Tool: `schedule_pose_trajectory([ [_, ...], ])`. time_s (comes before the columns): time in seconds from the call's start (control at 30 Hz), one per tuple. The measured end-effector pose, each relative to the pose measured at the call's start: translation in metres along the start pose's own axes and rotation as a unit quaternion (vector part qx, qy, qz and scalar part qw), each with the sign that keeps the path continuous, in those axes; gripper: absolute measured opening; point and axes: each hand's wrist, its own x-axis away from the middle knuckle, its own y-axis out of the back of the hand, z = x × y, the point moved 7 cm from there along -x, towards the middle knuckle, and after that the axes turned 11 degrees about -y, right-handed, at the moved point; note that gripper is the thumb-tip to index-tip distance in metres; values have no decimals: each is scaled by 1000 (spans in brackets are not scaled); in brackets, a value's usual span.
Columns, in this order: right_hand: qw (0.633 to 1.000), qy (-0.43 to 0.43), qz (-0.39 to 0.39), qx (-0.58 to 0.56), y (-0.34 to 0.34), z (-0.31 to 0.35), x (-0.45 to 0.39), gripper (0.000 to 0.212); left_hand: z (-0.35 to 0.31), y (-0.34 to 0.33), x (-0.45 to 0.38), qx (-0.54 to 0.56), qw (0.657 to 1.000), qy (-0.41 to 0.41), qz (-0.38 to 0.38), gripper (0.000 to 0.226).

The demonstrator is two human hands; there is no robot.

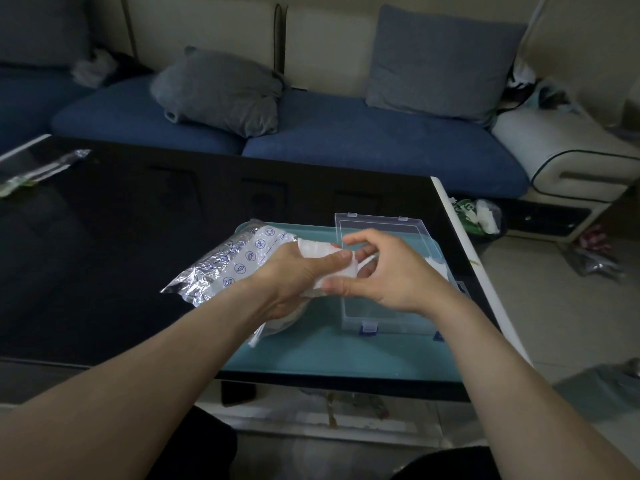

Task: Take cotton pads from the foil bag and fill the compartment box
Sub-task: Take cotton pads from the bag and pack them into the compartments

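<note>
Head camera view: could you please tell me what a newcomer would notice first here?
First, the two hands meeting at the centre: the left hand holds a stack of white cotton pads, and the right hand pinches at them. Left of them lies the crinkled foil bag; under the right hand, the clear compartment box sits open on a teal mat.

The foil bag [214,268] is crinkled, shiny silver film with a paler printed panel. The cotton pads [323,259] look soft, white and matt. The compartment box [384,271] is clear, smooth plastic with blue clasps. It sits on a matt teal mat [329,351] over a glossy black table [121,237]. The sofa [346,140] behind is woven blue cloth.
</note>
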Motion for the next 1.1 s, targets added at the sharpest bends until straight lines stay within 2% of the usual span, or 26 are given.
schedule_pose_trajectory([
  [0.07,992,-43,5,-121,4,-11,-3,56,-1,2,-2,-23,1000,-4,-3,28],
  [0.13,973,-80,0,-215,8,-20,-4,33,-2,-2,-1,5,1000,11,27,36],
  [0.27,956,-103,-21,-273,14,-30,-7,19,-5,-10,2,58,994,39,79,43],
  [0.4,938,-109,-21,-329,20,-33,-7,13,-4,-5,-1,56,997,17,56,31],
  [0.5,923,-109,-24,-367,28,-36,-6,14,-6,3,-5,11,1000,-18,-2,26],
  [0.67,930,-71,54,-358,25,-23,0,17,-7,11,-9,-38,995,-78,-51,25],
  [0.73,945,-65,35,-318,18,-20,-1,18,-7,8,-9,-55,993,-95,-42,20],
  [0.83,959,-68,-42,-271,14,-19,-6,18,-6,-3,-7,-47,995,-92,-8,12],
  [0.9,957,-80,-68,-269,12,-20,-9,19,-5,-10,-6,-8,998,-66,5,30],
  [1.0,956,-92,-66,-271,8,-21,-10,17,-9,-16,-3,39,998,-28,47,51],
  [1.1,962,-96,-43,-251,4,-18,-7,13,-12,-16,-1,18,997,-29,63,50],
])
